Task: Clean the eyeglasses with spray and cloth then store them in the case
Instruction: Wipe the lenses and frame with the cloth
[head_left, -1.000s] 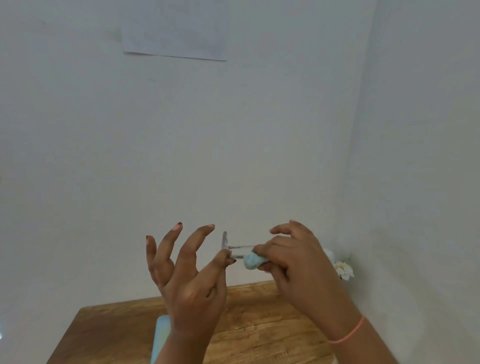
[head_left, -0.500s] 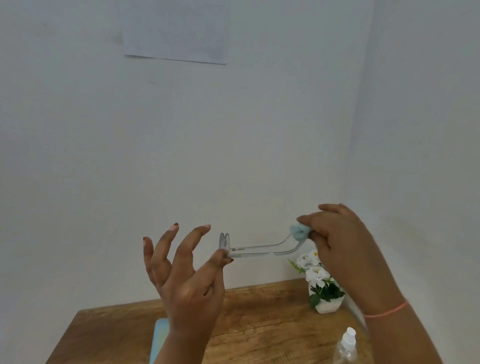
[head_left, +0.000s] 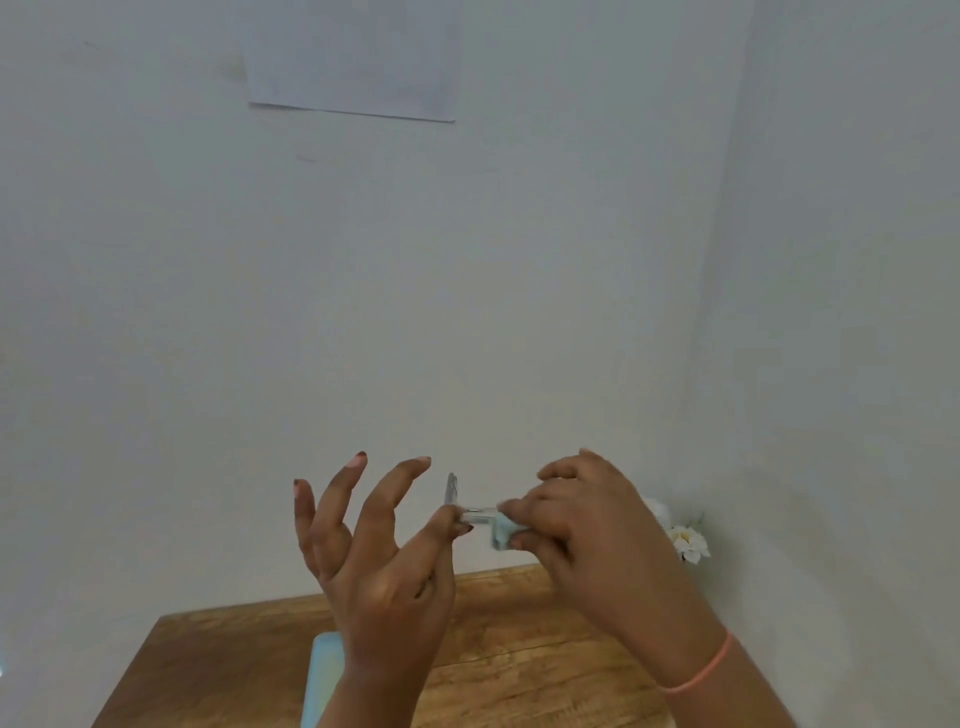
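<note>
Eyeglasses first: where have you got them?

I see them held up in the air above the counter, edge-on to me, between the two hands. The left hand has its grip pinched on the frame near the hinge with thumb and forefinger, the other fingers spread. The right hand has its grip closed on the pale blue cloth, which is wrapped round the temple arm close to that hinge.

And how far along are we?

I'd judge mid-wipe, working on an arm. Whether the lenses are done I cannot tell, and no spray bottle shows. Storing is left: what I take for the light blue case lies on the counter below the left wrist. White flowers sit in the corner behind the right hand.
</note>
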